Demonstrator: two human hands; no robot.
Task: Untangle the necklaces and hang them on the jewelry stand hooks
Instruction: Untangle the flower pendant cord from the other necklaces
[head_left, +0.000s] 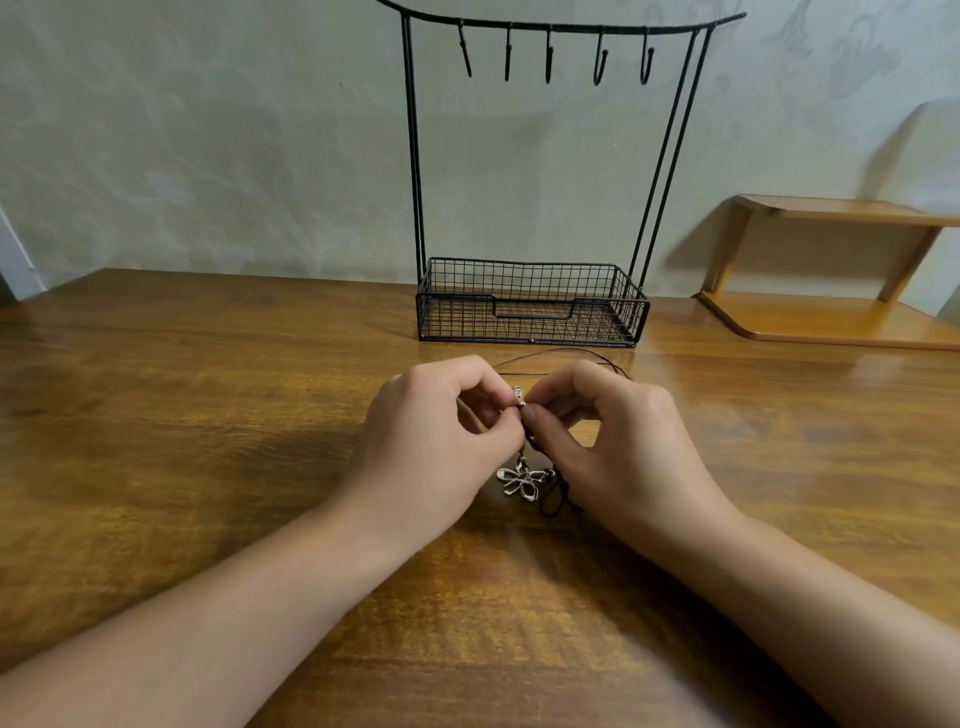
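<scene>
Tangled dark cord necklaces (561, 356) lie on the wooden table in front of the black wire jewelry stand (670, 150). My left hand (441, 431) and my right hand (618, 441) meet at the middle, both pinching the cords near a small silver piece (518, 395). A silver flower pendant (522, 480) hangs just below my fingers and rests on the table. Cord loops run behind my hands toward the stand. Several hooks (600, 60) hang bare from the stand's top bar.
The stand's wire basket base (530, 332) sits at the back of the table (182, 415), against the wall. A low wooden shelf (831, 312) stands at the back right.
</scene>
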